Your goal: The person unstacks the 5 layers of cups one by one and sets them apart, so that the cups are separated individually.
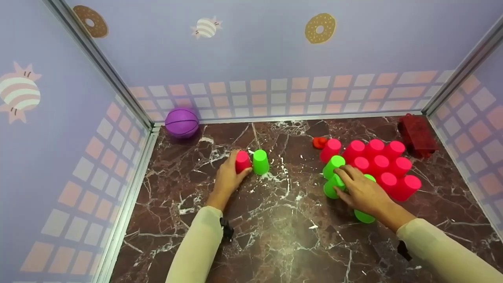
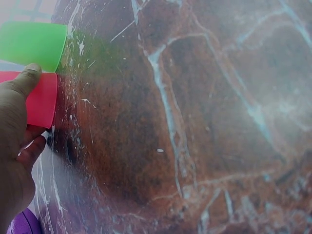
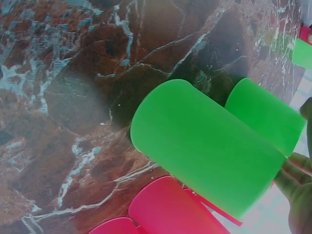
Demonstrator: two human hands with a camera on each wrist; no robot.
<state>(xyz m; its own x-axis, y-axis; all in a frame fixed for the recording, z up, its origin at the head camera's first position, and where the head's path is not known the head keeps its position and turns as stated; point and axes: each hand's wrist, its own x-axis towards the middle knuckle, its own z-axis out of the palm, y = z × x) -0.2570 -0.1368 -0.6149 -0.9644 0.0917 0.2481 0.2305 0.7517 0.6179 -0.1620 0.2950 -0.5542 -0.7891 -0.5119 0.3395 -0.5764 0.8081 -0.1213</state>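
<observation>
My left hand (image 1: 226, 179) grips an upside-down pink cup (image 1: 243, 160), its thumb on the near side. Right beside that cup stands an upside-down green cup (image 1: 260, 162). In the left wrist view, the thumb lies across the pink cup (image 2: 43, 100) close to the green cup (image 2: 34, 45). On the right, my other hand (image 1: 363, 192) has its thumb and fingers around the top of a green cup (image 1: 332, 188). Another green cup (image 1: 333, 166) is just behind it. A third green cup (image 1: 364, 216) stands partly hidden under that hand and looms large in the right wrist view.
Several upside-down pink cups (image 1: 380, 165) crowd together right of the right hand. A small red object (image 1: 320, 142) lies behind them, and a dark red block-shaped thing (image 1: 418, 135) is in the back right corner. A purple ball (image 1: 182, 123) sits at the back left. Walls enclose the marbled surface.
</observation>
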